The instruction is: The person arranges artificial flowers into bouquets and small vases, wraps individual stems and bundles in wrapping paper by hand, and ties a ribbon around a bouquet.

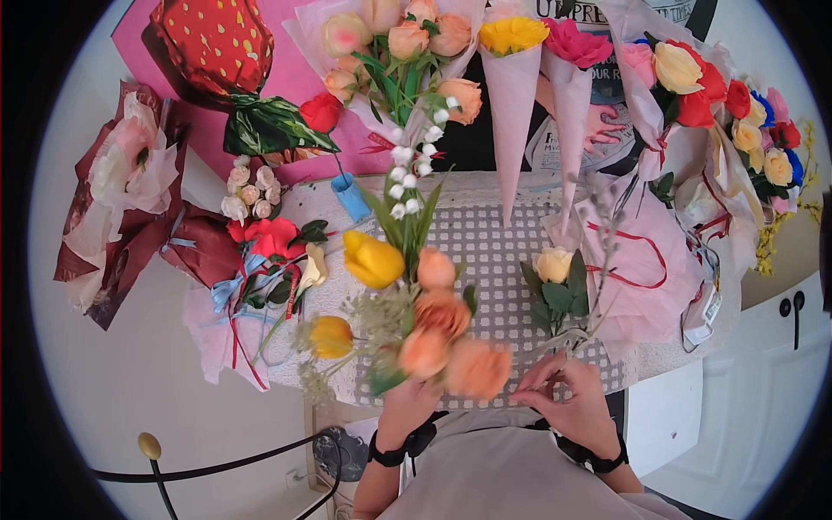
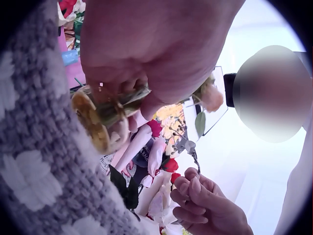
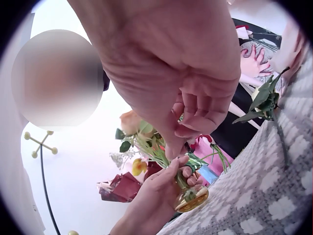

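My left hand [image 1: 410, 409] curls round the neck of a small amber glass vase [image 3: 192, 198], where green stems stand. Above that hand in the head view spread peach roses [image 1: 442, 312], yellow tulips [image 1: 373, 260] and white bell-shaped flowers [image 1: 403, 178]. My right hand [image 1: 568, 400] is just right of the bouquet. In the left wrist view its thumb and fingers [image 2: 195, 188] pinch the stem of a grey budded sprig [image 2: 190, 147]. The vase is hidden behind the roses in the head view.
A cream rose [image 1: 553, 264] lies on the checked cloth [image 1: 494, 234]. Pink wrapping with red ribbon [image 1: 641, 269] lies at the right, red flowers [image 1: 273, 238] at the left. Paper-wrapped flowers [image 1: 511, 104] line the back; a blue tube [image 1: 349, 198] lies behind the tulips.
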A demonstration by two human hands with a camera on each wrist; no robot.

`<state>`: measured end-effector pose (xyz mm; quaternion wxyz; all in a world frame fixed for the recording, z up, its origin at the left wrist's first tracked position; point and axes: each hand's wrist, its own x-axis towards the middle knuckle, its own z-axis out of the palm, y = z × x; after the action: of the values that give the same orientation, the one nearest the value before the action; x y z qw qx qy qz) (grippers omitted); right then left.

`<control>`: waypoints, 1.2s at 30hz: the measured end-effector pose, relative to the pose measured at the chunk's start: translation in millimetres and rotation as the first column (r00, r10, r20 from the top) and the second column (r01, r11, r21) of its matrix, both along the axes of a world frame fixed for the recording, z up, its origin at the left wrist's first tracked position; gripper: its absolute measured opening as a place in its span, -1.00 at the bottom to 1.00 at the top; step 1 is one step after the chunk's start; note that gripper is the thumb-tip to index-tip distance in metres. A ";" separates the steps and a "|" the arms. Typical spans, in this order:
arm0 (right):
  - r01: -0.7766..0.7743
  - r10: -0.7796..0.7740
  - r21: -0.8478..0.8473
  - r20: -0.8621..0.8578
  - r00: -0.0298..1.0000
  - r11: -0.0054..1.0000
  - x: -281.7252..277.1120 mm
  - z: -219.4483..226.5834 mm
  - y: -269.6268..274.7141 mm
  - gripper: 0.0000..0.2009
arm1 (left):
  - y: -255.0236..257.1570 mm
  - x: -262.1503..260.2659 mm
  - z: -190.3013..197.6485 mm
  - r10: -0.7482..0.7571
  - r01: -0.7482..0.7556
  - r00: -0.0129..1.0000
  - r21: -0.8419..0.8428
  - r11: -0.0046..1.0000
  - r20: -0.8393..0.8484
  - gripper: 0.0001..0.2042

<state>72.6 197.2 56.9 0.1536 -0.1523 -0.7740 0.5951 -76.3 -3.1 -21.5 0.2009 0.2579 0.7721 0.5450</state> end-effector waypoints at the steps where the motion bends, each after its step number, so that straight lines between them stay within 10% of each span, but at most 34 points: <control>1: 0.002 -0.002 -0.001 -0.001 1.000 1.000 -0.8 0.5 1.3 -0.72 | 12.9 -2.3 36.6 0.077 -0.073 0.996 0.092 0.993 -0.043 -0.86; 11: 0.041 -0.050 -0.202 -0.041 0.998 0.978 1.7 7.4 7.7 -0.79 | 4.9 3.5 -11.8 0.072 -0.070 0.981 0.013 0.997 -0.180 -0.76; 20: -0.025 0.001 -0.325 -0.074 0.997 0.945 -3.4 10.4 10.8 -0.89 | 29.5 -0.5 19.6 0.100 -0.142 0.988 0.412 0.900 0.121 -0.79; 25: -0.015 -0.012 -0.314 -0.086 0.996 0.949 -8.9 15.3 13.7 -0.91 | 21.5 0.6 24.3 0.122 -0.127 0.985 0.034 0.991 0.123 -0.70; 35: -0.047 0.014 -0.342 -0.098 0.995 0.938 -19.6 18.1 16.9 -0.90 | 16.7 -10.9 -10.5 0.066 -0.071 0.996 0.099 0.993 0.051 -0.84; 36: -0.046 0.003 -0.391 -0.111 0.994 0.919 -21.2 17.8 16.1 -0.89 | 13.9 -11.5 -20.2 0.034 -0.029 0.989 0.037 0.999 -0.147 -0.82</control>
<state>51.4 213.2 74.6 0.1542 -0.1377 -0.6310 0.7477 -87.7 10.8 -41.6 0.1302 0.2888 0.7791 0.5410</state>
